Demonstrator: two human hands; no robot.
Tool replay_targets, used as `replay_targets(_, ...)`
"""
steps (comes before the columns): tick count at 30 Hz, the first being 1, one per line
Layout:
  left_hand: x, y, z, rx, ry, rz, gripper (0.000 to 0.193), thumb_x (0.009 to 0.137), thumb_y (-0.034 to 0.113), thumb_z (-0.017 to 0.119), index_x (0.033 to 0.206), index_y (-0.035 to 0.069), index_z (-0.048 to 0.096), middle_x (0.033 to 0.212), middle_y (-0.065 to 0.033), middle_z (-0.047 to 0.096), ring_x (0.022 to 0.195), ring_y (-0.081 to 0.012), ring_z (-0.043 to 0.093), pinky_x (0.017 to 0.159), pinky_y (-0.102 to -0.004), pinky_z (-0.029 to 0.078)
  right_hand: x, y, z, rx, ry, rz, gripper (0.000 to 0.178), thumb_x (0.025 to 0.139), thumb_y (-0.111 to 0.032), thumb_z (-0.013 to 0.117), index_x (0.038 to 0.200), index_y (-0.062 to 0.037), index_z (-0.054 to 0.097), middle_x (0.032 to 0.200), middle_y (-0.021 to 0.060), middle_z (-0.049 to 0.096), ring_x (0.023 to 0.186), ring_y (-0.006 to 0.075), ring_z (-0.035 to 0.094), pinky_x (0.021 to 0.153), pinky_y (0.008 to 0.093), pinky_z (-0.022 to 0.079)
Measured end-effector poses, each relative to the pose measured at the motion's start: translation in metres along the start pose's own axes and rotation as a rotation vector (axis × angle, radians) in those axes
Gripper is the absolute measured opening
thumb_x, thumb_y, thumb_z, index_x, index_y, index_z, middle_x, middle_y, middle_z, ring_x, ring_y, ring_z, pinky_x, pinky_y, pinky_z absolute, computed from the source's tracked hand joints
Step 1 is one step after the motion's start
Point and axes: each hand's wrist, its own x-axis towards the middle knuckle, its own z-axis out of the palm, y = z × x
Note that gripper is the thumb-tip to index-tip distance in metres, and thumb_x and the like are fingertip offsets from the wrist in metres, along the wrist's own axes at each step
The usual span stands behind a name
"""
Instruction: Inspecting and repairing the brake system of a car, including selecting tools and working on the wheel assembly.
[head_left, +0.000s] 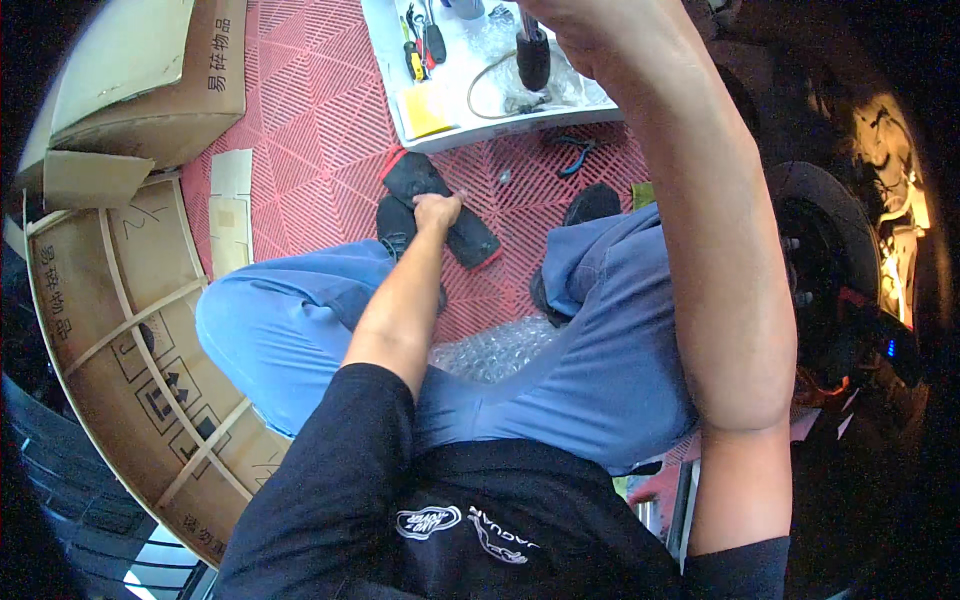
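Observation:
Between my bent knees, my left hand (437, 212) is closed on a black fabric roll with red edging (472, 240), which lies slanted over the mat beside my shoe. My right arm reaches up to the top edge, where my right hand (575, 28) is partly cut off. Below that hand juts a tool with a black grip (533, 62) and a short metal shaft; its other end is out of sight. The tool hangs over a white tray (510, 128) with screwdrivers (412, 60), a yellow packet (427, 108), clear plastic bags (570, 85) and a thin cable.
Blue-handled pliers (577, 158) lie on the red mat (310, 90) near the tray. Bubble wrap (495, 352) is between my legs. Cardboard boxes (180, 120) line the left, beside a dark tyre (70, 490). Dark machinery with a lit area (900, 210) is at the right.

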Motion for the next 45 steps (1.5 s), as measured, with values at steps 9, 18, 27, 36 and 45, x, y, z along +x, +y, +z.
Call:
replay_targets(9, -0.015, 0.019, 0.031, -0.102, 0.273, -0.238, 0.121, 0.067, 0.030, 0.086, 0.150, 0.002, 0.003, 0.136, -0.0279, 0.040, 0.123, -0.0449, 0.049, 0.103, -0.0481, 0.047, 0.010, 0.009, -0.005, -0.271, 0.338, 0.031, 0.028, 0.097, -0.019, 0.049, 0.100, 0.0059, 0.062, 0.074, 0.0075, 0.059, 0.052, 0.0086, 0.048, 0.045, 0.0241, 0.039)
replay_targets(18, -0.032, -0.002, 0.036, -0.742, 0.236, -0.168, 0.080, 0.056, 0.001, 0.069, 0.128, -0.002, 0.036, 0.116, -0.0280, 0.059, 0.105, -0.0394, 0.062, 0.096, -0.0405, 0.048, 0.009, -0.007, -0.004, -0.275, 0.462, 0.151, 0.027, 0.093, -0.015, 0.050, 0.104, 0.0073, 0.061, 0.080, 0.0085, 0.057, 0.052, 0.0083, 0.043, 0.043, 0.0236, 0.037)
replay_targets(27, -0.055, 0.011, 0.082, -1.386, -0.366, -0.041, 0.046, 0.054, -0.009, 0.057, 0.100, -0.002, 0.058, 0.094, -0.0141, 0.060, 0.088, -0.0373, 0.056, 0.090, -0.0509, 0.048, 0.005, 0.003, -0.011, -0.215, 0.367, 0.050, 0.030, 0.098, -0.023, 0.051, 0.096, 0.0054, 0.063, 0.073, 0.0060, 0.061, 0.045, 0.0093, 0.047, 0.040, 0.0253, 0.036)
replay_targets(36, -0.068, 0.011, 0.059, -0.999, -0.386, 0.169, 0.062, 0.052, -0.011, 0.056, 0.114, 0.000, 0.054, 0.091, -0.0123, 0.061, 0.086, -0.0327, 0.061, 0.075, -0.0450, 0.052, -0.004, 0.006, -0.018, -0.252, 0.406, 0.075, 0.031, 0.097, -0.025, 0.054, 0.093, 0.0036, 0.064, 0.069, 0.0062, 0.062, 0.046, 0.0090, 0.051, 0.038, 0.0249, 0.038)
replay_targets(45, -0.095, 0.005, 0.089, -0.041, 0.500, 0.251, 0.054, 0.073, 0.013, 0.072, 0.121, 0.007, 0.049, 0.122, -0.0204, 0.050, 0.118, -0.0378, 0.049, 0.098, -0.0507, 0.043, 0.008, 0.012, -0.026, -0.006, 0.085, 0.013, 0.027, 0.094, -0.021, 0.054, 0.097, 0.0032, 0.065, 0.071, 0.0058, 0.062, 0.049, 0.0073, 0.051, 0.040, 0.0224, 0.037)
